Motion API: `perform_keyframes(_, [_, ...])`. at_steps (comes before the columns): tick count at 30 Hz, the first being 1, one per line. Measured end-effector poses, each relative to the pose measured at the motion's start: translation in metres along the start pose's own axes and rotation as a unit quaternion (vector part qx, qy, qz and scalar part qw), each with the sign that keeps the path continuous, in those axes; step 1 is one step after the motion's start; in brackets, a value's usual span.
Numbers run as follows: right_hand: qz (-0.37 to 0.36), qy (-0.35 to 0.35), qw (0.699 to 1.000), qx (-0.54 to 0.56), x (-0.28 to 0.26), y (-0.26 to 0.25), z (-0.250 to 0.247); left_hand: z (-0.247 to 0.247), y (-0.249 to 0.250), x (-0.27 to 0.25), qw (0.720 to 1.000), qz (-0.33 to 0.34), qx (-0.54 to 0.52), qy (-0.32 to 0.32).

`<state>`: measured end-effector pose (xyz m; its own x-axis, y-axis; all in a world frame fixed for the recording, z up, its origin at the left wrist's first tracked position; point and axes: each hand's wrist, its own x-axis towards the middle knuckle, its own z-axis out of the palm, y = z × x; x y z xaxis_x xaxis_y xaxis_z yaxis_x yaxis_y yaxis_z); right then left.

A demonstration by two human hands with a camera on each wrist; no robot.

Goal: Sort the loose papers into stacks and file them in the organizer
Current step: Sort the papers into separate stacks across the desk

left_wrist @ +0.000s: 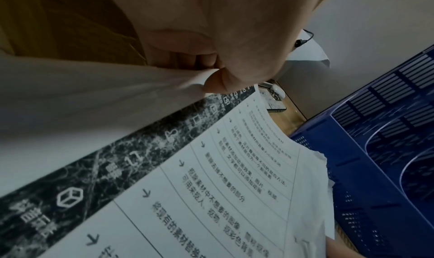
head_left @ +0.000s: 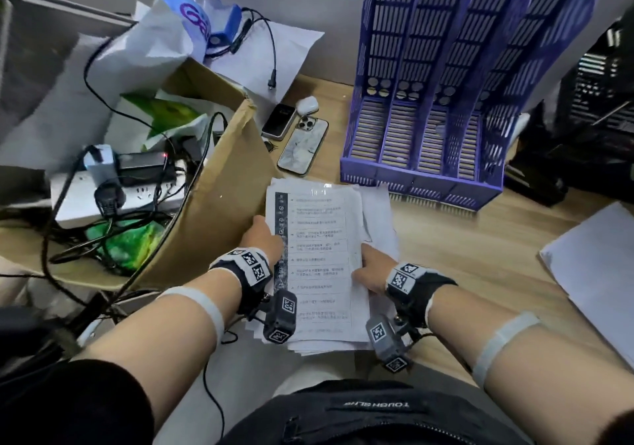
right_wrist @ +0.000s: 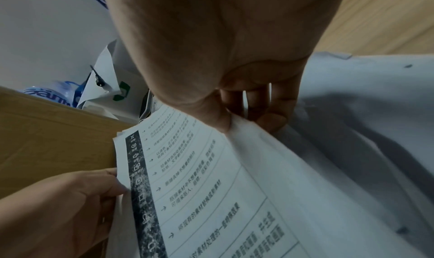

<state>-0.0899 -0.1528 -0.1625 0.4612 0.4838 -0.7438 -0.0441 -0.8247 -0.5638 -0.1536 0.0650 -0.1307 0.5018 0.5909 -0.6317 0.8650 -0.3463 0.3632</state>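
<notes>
A stack of printed papers [head_left: 317, 259] with a dark strip down its left margin is held between both hands in front of me, above the desk's near edge. My left hand [head_left: 262, 237] grips the stack's left edge, thumb on top and fingers underneath, as the left wrist view shows at the papers [left_wrist: 211, 187]. My right hand [head_left: 372, 266] grips the right edge the same way, with its fingers [right_wrist: 272, 117] curled under the sheets [right_wrist: 211, 178]. The purple slotted organizer [head_left: 442, 108] stands upright at the back right, its compartments holding nothing that I can see.
An open cardboard box [head_left: 212, 184] with cables, a power strip and bags sits close on the left. Two phones [head_left: 302, 146] and an earbud case [head_left: 307, 105] lie between box and organizer. More white sheets [head_left: 597, 269] lie at the right edge of the wooden desk [head_left: 463, 245].
</notes>
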Motion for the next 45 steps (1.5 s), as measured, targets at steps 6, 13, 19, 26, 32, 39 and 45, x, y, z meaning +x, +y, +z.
perform_keyframes(6, [0.034, 0.083, 0.995, 0.051, 0.002, 0.008, -0.011, 0.005, 0.007, 0.012, 0.999, 0.028, 0.003, -0.025])
perform_keyframes(13, [0.019, 0.107, 0.993, 0.046, -0.005, 0.005, -0.023, 0.008, 0.013, 0.015, 0.996, 0.078, 0.025, -0.028])
perform_keyframes(19, [0.037, 0.111, 0.993, 0.006, -0.004, 0.004, -0.027, 0.011, 0.01, 0.02, 0.994, 0.085, 0.035, -0.066])
perform_keyframes(26, [0.015, 0.236, 0.957, -0.165, -0.004, 0.005, -0.016, 0.017, 0.006, 0.01, 0.986, 0.133, 0.1, -0.007])
perform_keyframes(32, [0.004, 0.127, 0.965, -0.228, 0.007, 0.004, -0.014, 0.026, 0.008, 0.004, 0.92, 0.285, 0.267, 0.032])
perform_keyframes(39, [0.007, 0.123, 0.988, -0.098, -0.006, 0.027, -0.03, 0.044, 0.037, 0.003, 0.946, 0.205, 0.245, -0.056])
perform_keyframes(45, [0.077, 0.217, 0.973, 0.003, -0.06, 0.094, -0.056, 0.103, 0.116, -0.023, 0.935, 0.283, 0.192, -0.097])
